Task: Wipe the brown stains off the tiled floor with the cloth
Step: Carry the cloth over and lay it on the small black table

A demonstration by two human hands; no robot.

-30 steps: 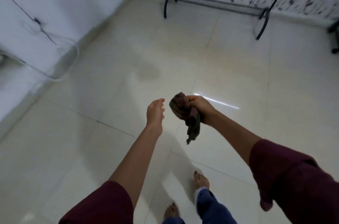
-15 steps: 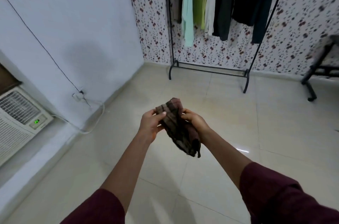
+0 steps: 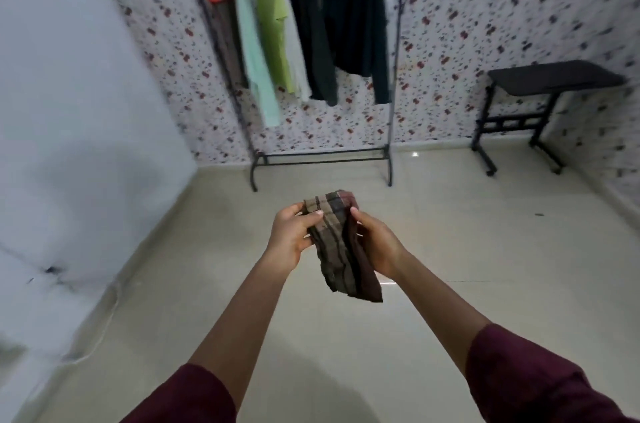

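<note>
Both hands are raised in front of the person, the left hand (image 3: pixel 289 237) and right hand (image 3: pixel 377 246) each clamped on a crumpled brown striped cloth (image 3: pixel 341 249). It hangs between them, well above the cream tiled floor (image 3: pixel 485 249).

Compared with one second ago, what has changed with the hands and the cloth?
The left hand came across and took hold of the cloth; before, only the right hand held it. The view lifted from the floor to the clothes rack. The right hand's grip on the cloth stayed.
</note>
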